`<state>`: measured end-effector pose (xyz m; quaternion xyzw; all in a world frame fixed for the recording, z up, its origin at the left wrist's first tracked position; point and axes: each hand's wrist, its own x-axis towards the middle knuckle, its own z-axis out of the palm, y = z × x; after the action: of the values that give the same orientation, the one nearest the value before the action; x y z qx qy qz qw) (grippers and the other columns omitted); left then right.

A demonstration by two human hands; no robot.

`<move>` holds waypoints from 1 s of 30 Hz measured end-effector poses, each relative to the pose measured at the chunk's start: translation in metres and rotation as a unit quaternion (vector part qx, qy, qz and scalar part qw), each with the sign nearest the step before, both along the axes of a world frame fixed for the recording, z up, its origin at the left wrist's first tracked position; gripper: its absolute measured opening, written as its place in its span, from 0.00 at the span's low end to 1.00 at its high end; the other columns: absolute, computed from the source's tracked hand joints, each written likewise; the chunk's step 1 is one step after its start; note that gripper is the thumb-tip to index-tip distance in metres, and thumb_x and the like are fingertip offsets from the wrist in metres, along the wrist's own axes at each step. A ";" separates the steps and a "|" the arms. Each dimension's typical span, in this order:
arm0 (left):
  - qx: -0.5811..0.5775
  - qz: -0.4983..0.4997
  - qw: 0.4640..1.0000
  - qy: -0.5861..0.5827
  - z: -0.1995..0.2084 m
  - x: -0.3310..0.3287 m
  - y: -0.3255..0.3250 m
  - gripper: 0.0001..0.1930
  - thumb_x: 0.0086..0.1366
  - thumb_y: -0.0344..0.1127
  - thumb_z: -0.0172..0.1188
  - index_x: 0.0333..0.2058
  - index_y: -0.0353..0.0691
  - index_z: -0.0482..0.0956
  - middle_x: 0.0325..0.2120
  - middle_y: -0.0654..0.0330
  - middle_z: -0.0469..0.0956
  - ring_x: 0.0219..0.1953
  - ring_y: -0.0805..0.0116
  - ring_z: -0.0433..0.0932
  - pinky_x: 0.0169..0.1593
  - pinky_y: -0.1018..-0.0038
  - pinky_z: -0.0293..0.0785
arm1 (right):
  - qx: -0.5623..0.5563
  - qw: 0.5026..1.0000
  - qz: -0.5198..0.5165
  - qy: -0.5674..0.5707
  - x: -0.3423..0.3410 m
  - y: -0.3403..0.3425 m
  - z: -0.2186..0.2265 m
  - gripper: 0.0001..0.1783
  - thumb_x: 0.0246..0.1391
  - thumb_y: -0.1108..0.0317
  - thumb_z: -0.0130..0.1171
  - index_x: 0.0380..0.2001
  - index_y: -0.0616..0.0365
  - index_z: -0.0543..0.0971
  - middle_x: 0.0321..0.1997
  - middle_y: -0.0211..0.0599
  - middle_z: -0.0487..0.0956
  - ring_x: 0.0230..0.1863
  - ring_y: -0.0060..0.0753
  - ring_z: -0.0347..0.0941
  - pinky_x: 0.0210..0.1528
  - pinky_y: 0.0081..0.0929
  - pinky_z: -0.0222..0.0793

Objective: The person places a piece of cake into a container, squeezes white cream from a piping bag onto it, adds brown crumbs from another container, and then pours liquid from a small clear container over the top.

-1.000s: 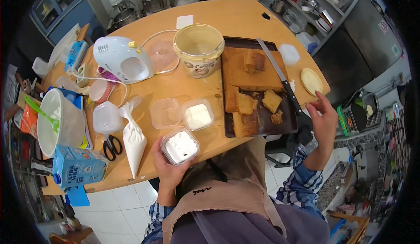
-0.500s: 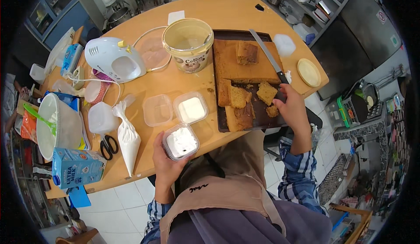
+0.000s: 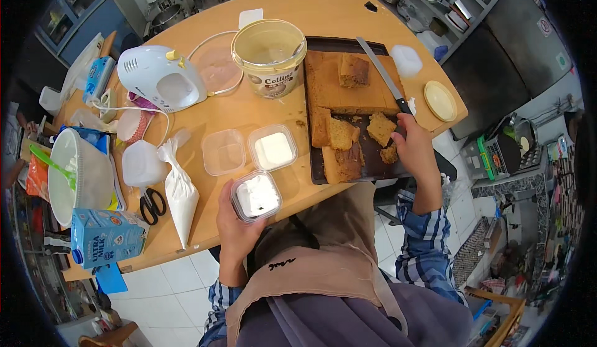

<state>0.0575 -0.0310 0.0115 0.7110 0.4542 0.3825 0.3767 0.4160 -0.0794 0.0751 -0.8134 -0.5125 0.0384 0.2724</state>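
Observation:
My left hand (image 3: 238, 230) is wrapped round a small clear plastic tub (image 3: 256, 196) with white cream in it, held at the table's near edge. My right hand (image 3: 415, 147) is closed at the black handle of a long knife (image 3: 381, 70); the fingers partly hide the grip. The blade lies slantwise over a large brown sheet cake (image 3: 314, 81) in a dark baking tray (image 3: 316, 160). A cut cake block (image 3: 353, 71) sits on top of the sheet. Loose cake pieces (image 3: 380, 128) lie in the tray's near part.
Beyond my left hand are a second cream tub (image 3: 273, 150), an empty tub (image 3: 222, 152) and a large open bucket (image 3: 268, 67). A filled piping bag (image 3: 180, 198), black scissors (image 3: 152, 206), a hand mixer (image 3: 160, 78), a milk carton (image 3: 109, 238) and a white bowl (image 3: 84, 179) stand leftward.
The whole view has shifted slightly. Both hands keep their places by the tub and the knife, and nothing else has visibly moved.

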 end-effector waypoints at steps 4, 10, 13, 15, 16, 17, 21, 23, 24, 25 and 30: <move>0.007 -0.007 1.000 -0.001 -0.001 -0.001 0.001 0.46 0.38 0.28 0.70 0.57 0.30 0.55 0.50 0.46 0.67 0.52 0.57 0.70 0.56 0.66 0.67 | 0.030 0.999 0.019 0.000 -0.001 0.002 -0.005 0.22 0.46 0.76 0.59 0.46 0.66 0.70 0.40 0.55 0.77 0.43 0.57 0.73 0.44 0.42 0.69; 0.019 -0.001 1.000 0.014 0.001 -0.002 0.001 0.44 0.39 0.28 0.68 0.57 0.29 0.56 0.50 0.47 0.67 0.53 0.57 0.70 0.56 0.66 0.66 | 0.037 0.996 0.022 0.083 -0.021 0.006 0.007 0.22 0.45 0.68 0.63 0.44 0.65 0.72 0.39 0.53 0.77 0.42 0.54 0.74 0.44 0.38 0.69; 0.027 0.012 1.000 -0.005 0.010 0.004 -0.001 0.43 0.37 0.23 0.68 0.56 0.30 0.59 0.48 0.46 0.69 0.50 0.54 0.72 0.54 0.67 0.68 | 0.083 0.988 0.123 0.054 -0.046 0.009 0.012 0.27 0.42 0.62 0.66 0.45 0.65 0.73 0.39 0.51 0.77 0.42 0.52 0.72 0.44 0.38 0.68; 0.025 0.009 1.000 -0.013 0.004 0.001 0.000 0.43 0.37 0.23 0.68 0.56 0.30 0.59 0.48 0.46 0.69 0.50 0.54 0.72 0.54 0.67 0.68 | 0.075 0.986 0.141 0.047 -0.063 0.011 0.017 0.28 0.41 0.62 0.66 0.45 0.65 0.73 0.40 0.51 0.76 0.43 0.52 0.71 0.46 0.38 0.67; 0.023 0.005 0.999 -0.022 0.002 0.000 0.000 0.43 0.37 0.23 0.68 0.56 0.30 0.59 0.48 0.46 0.69 0.50 0.53 0.71 0.54 0.67 0.67 | 0.067 0.984 0.158 0.040 -0.069 0.012 0.018 0.29 0.41 0.62 0.67 0.45 0.66 0.72 0.41 0.51 0.76 0.44 0.52 0.70 0.47 0.39 0.66; 0.023 0.007 0.999 -0.021 0.002 -0.001 0.000 0.43 0.37 0.23 0.68 0.56 0.30 0.59 0.48 0.46 0.69 0.50 0.53 0.71 0.54 0.67 0.67 | 0.062 0.983 0.166 0.047 -0.073 0.013 0.017 0.30 0.39 0.63 0.67 0.46 0.67 0.72 0.43 0.51 0.75 0.45 0.51 0.68 0.49 0.39 0.64; 0.053 0.006 0.998 0.023 0.003 -0.002 0.001 0.44 0.35 0.24 0.68 0.56 0.30 0.59 0.48 0.45 0.69 0.50 0.51 0.71 0.54 0.66 0.67 | 0.057 0.987 0.153 0.006 -0.081 0.019 0.013 0.30 0.38 0.65 0.67 0.46 0.65 0.72 0.42 0.49 0.76 0.45 0.50 0.68 0.49 0.39 0.63; 0.052 0.006 0.998 0.031 0.003 -0.003 0.000 0.44 0.35 0.24 0.69 0.56 0.30 0.60 0.48 0.44 0.69 0.50 0.50 0.71 0.54 0.66 0.68 | 0.045 0.988 0.146 0.025 -0.078 0.021 0.008 0.28 0.39 0.67 0.67 0.46 0.64 0.72 0.41 0.46 0.77 0.44 0.49 0.69 0.48 0.38 0.63; 0.047 0.008 0.999 0.025 0.002 -0.003 0.000 0.44 0.35 0.24 0.69 0.56 0.30 0.60 0.48 0.45 0.69 0.50 0.50 0.71 0.54 0.66 0.68 | 0.045 0.988 0.146 0.025 -0.077 0.021 0.008 0.28 0.39 0.67 0.67 0.46 0.64 0.72 0.41 0.46 0.77 0.44 0.49 0.69 0.48 0.38 0.63; 0.041 0.009 0.999 0.019 0.002 -0.003 0.000 0.44 0.35 0.24 0.69 0.56 0.30 0.60 0.48 0.45 0.69 0.50 0.50 0.71 0.53 0.66 0.68 | 0.058 0.987 0.152 0.021 -0.076 0.021 0.008 0.26 0.40 0.68 0.66 0.45 0.63 0.72 0.39 0.44 0.78 0.43 0.48 0.70 0.47 0.39 0.63; 0.047 0.018 0.999 0.022 0.001 -0.001 -0.001 0.44 0.35 0.25 0.70 0.56 0.30 0.60 0.48 0.44 0.69 0.50 0.51 0.72 0.53 0.66 0.68 | 0.127 0.978 0.156 0.058 -0.071 0.025 -0.004 0.20 0.44 0.70 0.63 0.42 0.62 0.74 0.33 0.43 0.80 0.39 0.46 0.73 0.44 0.38 0.66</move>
<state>0.0562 -0.0322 0.0126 0.7275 0.4571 0.3944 0.3259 0.3454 -0.0539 0.0712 -0.6782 -0.6175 0.0619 0.3935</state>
